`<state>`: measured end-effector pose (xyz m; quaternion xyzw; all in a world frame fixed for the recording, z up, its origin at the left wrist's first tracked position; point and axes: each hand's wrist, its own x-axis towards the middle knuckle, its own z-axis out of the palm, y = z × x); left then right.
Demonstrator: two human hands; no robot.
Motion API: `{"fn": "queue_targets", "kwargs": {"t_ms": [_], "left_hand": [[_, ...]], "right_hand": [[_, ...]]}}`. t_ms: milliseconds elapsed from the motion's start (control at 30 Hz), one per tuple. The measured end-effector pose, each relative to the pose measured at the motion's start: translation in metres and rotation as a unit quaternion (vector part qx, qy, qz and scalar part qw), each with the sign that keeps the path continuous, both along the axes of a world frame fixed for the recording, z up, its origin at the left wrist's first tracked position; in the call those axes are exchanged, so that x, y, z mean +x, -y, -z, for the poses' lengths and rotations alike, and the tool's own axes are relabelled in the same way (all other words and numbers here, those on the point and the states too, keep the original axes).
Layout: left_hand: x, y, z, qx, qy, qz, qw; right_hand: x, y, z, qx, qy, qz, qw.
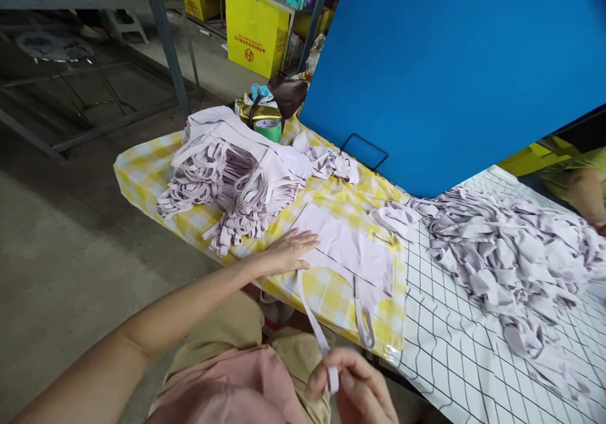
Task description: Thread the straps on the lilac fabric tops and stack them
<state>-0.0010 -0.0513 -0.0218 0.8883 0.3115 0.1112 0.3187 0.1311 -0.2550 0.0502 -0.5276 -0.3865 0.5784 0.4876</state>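
Observation:
A pale lilac garment piece with straps (350, 247) lies flat on the yellow checked cloth (326, 294). My left hand (288, 252) rests on its left end, fingers stretched out and palm down. One strap (310, 313) runs from the garment toward me, off the table edge. Its far end is pinched between the fingers of my right hand (353, 383), low in the view near my lap. A second strap (363, 317) hangs in a loop over the cloth. Behind my left hand stands a tall stack of similar pieces (237, 165).
A large heap of lilac pieces (516, 266) covers the white grid cloth (440, 342) at right. A blue panel (440, 77) rises behind. Green tape (267, 130) and a dark bag (288, 94) lie at the back. Another person's arm (587, 194) shows at far right.

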Motion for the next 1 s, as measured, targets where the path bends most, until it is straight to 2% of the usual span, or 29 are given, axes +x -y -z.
{"fn": "queue_targets", "kwargs": {"t_ms": [67,133,233,333,433,533,600,733,833,900,1000], "left_hand": [[0.0,0.007,-0.003,0.005,0.015,-0.016,1.0],[-0.002,0.018,-0.01,0.007,0.053,-0.029,0.998],[-0.009,0.039,-0.03,-0.004,0.15,-0.059,0.987],[-0.018,0.056,-0.054,-0.029,0.238,-0.087,0.967],[-0.022,0.065,-0.066,-0.055,0.253,-0.086,0.962],[-0.019,0.065,-0.063,-0.047,0.231,-0.104,0.966],[-0.015,0.063,-0.058,-0.008,0.221,-0.112,0.969],[-0.011,0.06,-0.052,0.09,0.181,-0.093,0.975],[-0.01,0.058,-0.053,0.118,0.148,-0.078,0.979],[-0.01,0.057,-0.054,0.079,0.13,-0.103,0.983],[-0.011,0.053,-0.055,-0.096,0.117,-0.152,0.977]], "right_hand": [[0.004,-0.02,-0.011,-0.006,-0.032,0.005,0.999],[0.005,-0.037,-0.014,-0.015,-0.014,0.026,0.999],[0.003,-0.055,-0.01,-0.027,0.034,0.052,0.998],[0.001,-0.068,-0.006,-0.033,0.086,0.05,0.995],[-0.001,-0.077,-0.006,-0.016,0.159,0.03,0.987],[-0.004,-0.083,-0.007,0.009,0.25,0.008,0.968],[-0.006,-0.085,-0.007,0.02,0.306,0.001,0.952],[-0.008,-0.088,-0.006,0.032,0.395,-0.022,0.918],[-0.008,-0.089,-0.002,0.038,0.419,-0.038,0.906],[-0.007,-0.09,0.001,0.038,0.426,-0.05,0.903],[-0.004,-0.091,0.008,0.048,0.442,-0.058,0.894]]}}
